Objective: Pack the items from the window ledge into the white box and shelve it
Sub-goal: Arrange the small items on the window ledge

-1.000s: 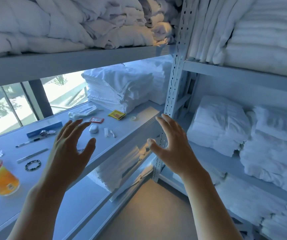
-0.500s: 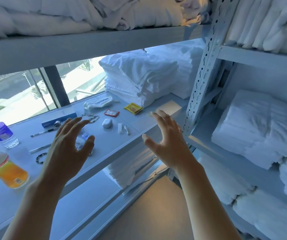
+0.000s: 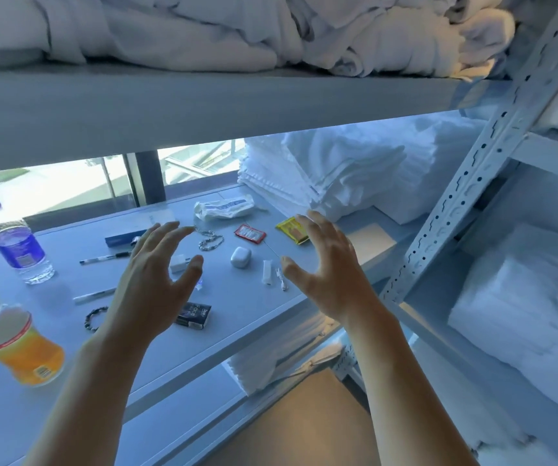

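Small items lie scattered on the grey ledge (image 3: 237, 317) under the window: a white earbud case (image 3: 240, 256), a red sachet (image 3: 250, 233), a yellow sachet (image 3: 291, 230), a silver chain (image 3: 210, 239), a black pen (image 3: 106, 257), a beaded bracelet (image 3: 95, 318), a dark small box (image 3: 193, 315) and a crumpled white wrapper (image 3: 223, 209). My left hand (image 3: 153, 280) hovers over the ledge, fingers spread, holding nothing. My right hand (image 3: 328, 267) hovers to the right of the earbud case, also spread and empty. No white box is identifiable.
A water bottle with a purple cap (image 3: 15, 243) and an orange-drink bottle (image 3: 11, 341) stand at the left. Folded white towels (image 3: 331, 176) are stacked at the ledge's far right. A shelf board (image 3: 203, 105) hangs low overhead; a perforated metal upright (image 3: 466, 196) stands right.
The view has moved closer to the ledge and turned left. Both hands have advanced over the scattered items, still spread and empty.
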A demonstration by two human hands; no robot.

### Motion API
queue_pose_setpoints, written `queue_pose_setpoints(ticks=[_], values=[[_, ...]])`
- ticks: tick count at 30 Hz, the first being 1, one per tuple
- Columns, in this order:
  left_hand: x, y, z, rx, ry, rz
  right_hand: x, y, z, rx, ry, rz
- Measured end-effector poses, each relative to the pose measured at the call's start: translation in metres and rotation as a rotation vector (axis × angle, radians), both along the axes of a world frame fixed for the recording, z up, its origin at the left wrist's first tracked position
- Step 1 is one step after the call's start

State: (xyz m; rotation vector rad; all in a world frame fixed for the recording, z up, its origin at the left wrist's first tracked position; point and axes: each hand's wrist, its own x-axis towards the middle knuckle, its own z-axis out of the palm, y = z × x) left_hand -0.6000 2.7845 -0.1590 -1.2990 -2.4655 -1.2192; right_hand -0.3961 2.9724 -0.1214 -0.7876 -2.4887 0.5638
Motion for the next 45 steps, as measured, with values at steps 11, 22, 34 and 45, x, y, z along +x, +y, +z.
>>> queue_pose_setpoints(ticks=[11, 22, 34, 45], values=[[-0.044, 0.002, -0.036, -0.063, -0.067, 0.193, -0.071, 0.035, -0.018, -0.026, -0.041, 0.116], [-0.032, 0.039, -0.061, -0.134, -0.125, 0.448, -0.111, 0.116, -0.046, -0.037, -0.037, 0.326], [-0.005, 0.049, -0.097, -0.238, -0.218, 0.642, -0.125, 0.161, -0.107, -0.189, -0.136, 0.477], [-0.041, 0.043, -0.146, -0.365, -0.194, 0.546, -0.143, 0.162, -0.173, -0.17, -0.31, 0.334]])
